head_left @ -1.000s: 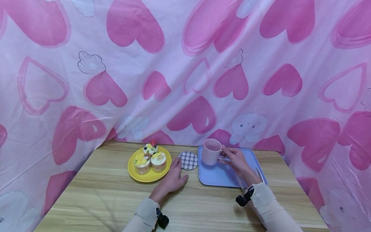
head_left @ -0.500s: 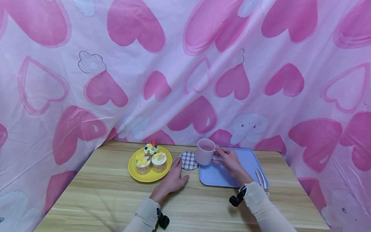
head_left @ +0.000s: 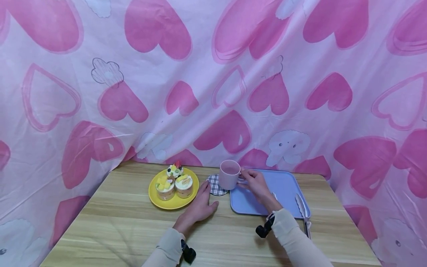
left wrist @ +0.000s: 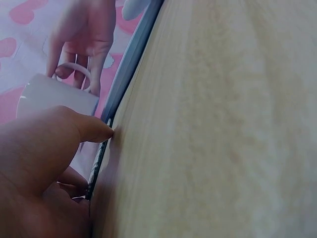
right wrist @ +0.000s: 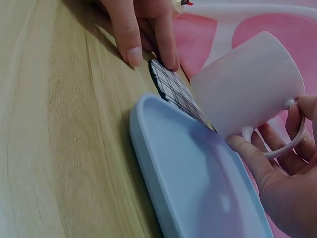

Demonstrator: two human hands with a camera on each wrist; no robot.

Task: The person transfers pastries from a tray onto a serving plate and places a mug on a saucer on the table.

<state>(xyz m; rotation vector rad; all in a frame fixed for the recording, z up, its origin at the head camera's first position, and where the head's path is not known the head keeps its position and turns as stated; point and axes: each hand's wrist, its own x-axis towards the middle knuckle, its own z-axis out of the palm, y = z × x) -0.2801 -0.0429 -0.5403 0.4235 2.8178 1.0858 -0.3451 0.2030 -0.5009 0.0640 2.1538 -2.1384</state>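
A pink mug (head_left: 229, 175) is gripped by its handle in my right hand (head_left: 257, 187); in the right wrist view the mug (right wrist: 247, 82) is raised above the tray's edge. Behind and below it in the head view lies a round checked coaster (head_left: 215, 185), partly covered by the mug. My left hand (head_left: 199, 205) rests on the table, its fingers fairly straight. In the right wrist view its fingertips touch the rim of the coaster (right wrist: 176, 91). The left wrist view shows the left thumb near the table surface and the mug (left wrist: 54, 96) beyond it.
Right of the coaster lies a blue tray (head_left: 248, 204), with tongs (head_left: 304, 211) across its right edge. On the left stands a yellow plate (head_left: 156, 198) bearing several dessert cups (head_left: 184, 187). A pink heart-patterned curtain (head_left: 213, 74) hangs behind the wooden table (head_left: 133, 230).
My right hand has carried the mug left, from over the tray to over the coaster. More of the tongs shows now. The left hand has stayed in place.
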